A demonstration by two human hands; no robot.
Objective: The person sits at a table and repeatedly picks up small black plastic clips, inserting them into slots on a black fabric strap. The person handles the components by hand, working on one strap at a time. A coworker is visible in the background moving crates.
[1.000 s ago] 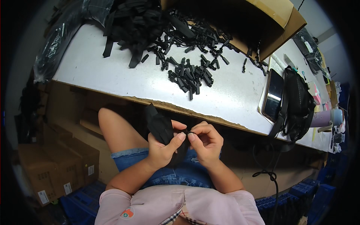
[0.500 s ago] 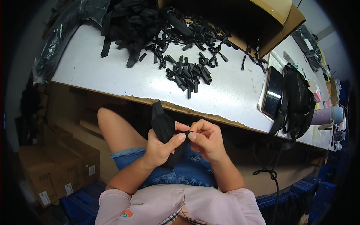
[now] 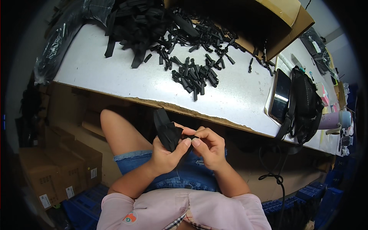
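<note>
My left hand (image 3: 165, 156) is closed around a bundle of black fabric straps (image 3: 165, 128), whose folded ends stick up past the fingers. Thumb to thumb with it over my lap, my right hand (image 3: 212, 149) pinches something small and dark; the fingertips hide most of it, so I cannot tell if it is a strap end or a separate piece. On the table beyond lies a small heap of black zipper-pull-like pieces (image 3: 194, 76). A larger scatter of the same pieces (image 3: 207, 36) spreads behind it, beside a big pile of black straps (image 3: 134, 28).
The white table (image 3: 103, 73) has a worn front edge just beyond my hands. An open cardboard box (image 3: 291, 32) stands at the back. To the right lie a phone (image 3: 280, 96), a black bag (image 3: 304, 105) and a purple cup (image 3: 329, 120). Cartons (image 3: 57, 168) stand at lower left.
The strap bundle has tipped and dropped slightly in my left hand. My right fingers have shifted a little lower, and both thumbtips have come closer together.
</note>
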